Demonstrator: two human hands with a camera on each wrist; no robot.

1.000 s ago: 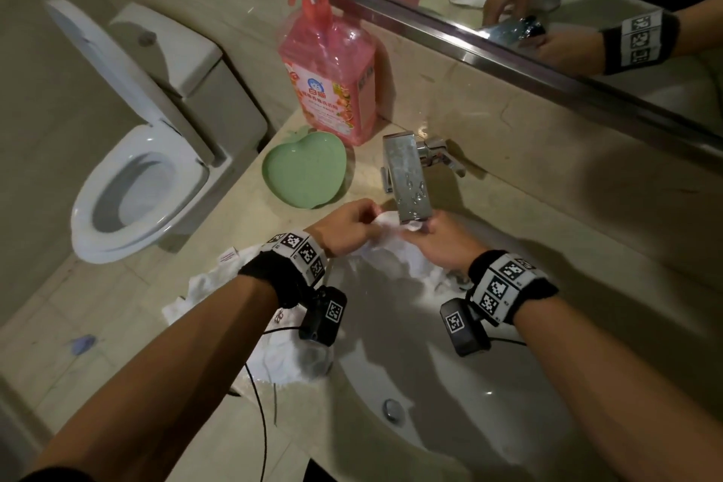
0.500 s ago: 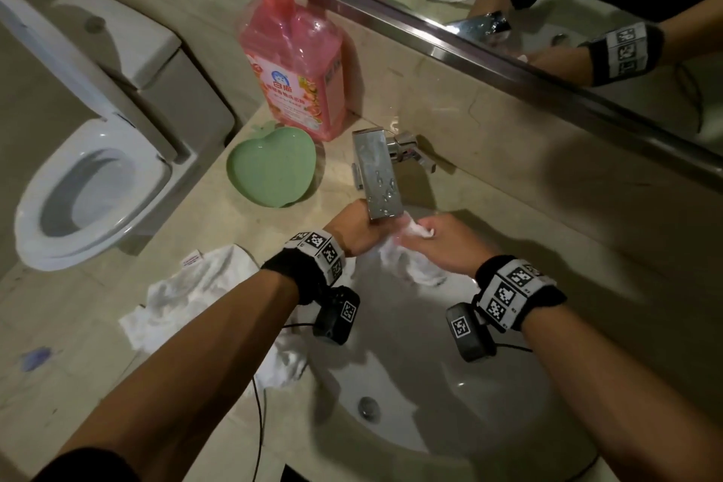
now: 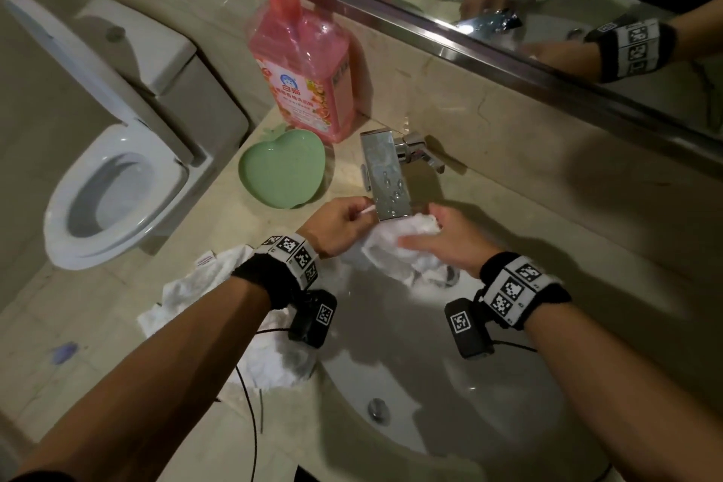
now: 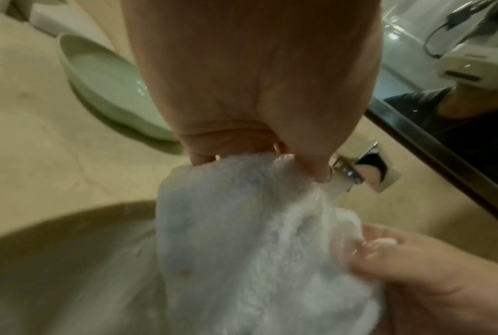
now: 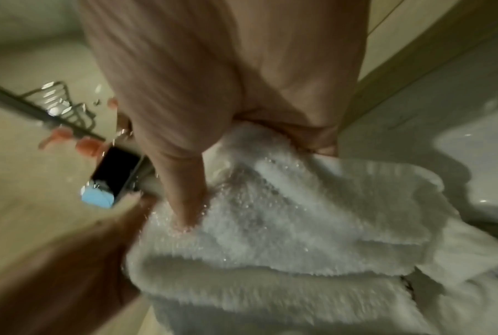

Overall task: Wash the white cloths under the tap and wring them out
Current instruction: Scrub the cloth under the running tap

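A wet white cloth [image 3: 395, 246] [image 4: 242, 238] [image 5: 285, 226] hangs bunched under the chrome tap [image 3: 387, 180] over the sink basin [image 3: 489, 423]. My left hand [image 3: 340, 225] [image 4: 253, 95] grips its left edge, fingers curled round the fabric. On the cloth's right side my right hand [image 3: 450, 239] [image 5: 213, 102] holds it, thumb pressed on top and fingers curled under. More white cloths [image 3: 203, 282] lie heaped on the counter left of the basin, partly hidden by my left forearm.
A green apple-shaped dish [image 3: 281, 172] and a pink soap bottle [image 3: 305, 78] stand on the counter left of the tap. The mirror's metal ledge [image 3: 508, 51] runs along the wall behind. Left of the counter is a toilet [image 3: 113, 184] with its lid up.
Both hands have kept hold of the cloth under the tap and worked it; the cloth now shows more spread between them. The head camera has shifted slightly.
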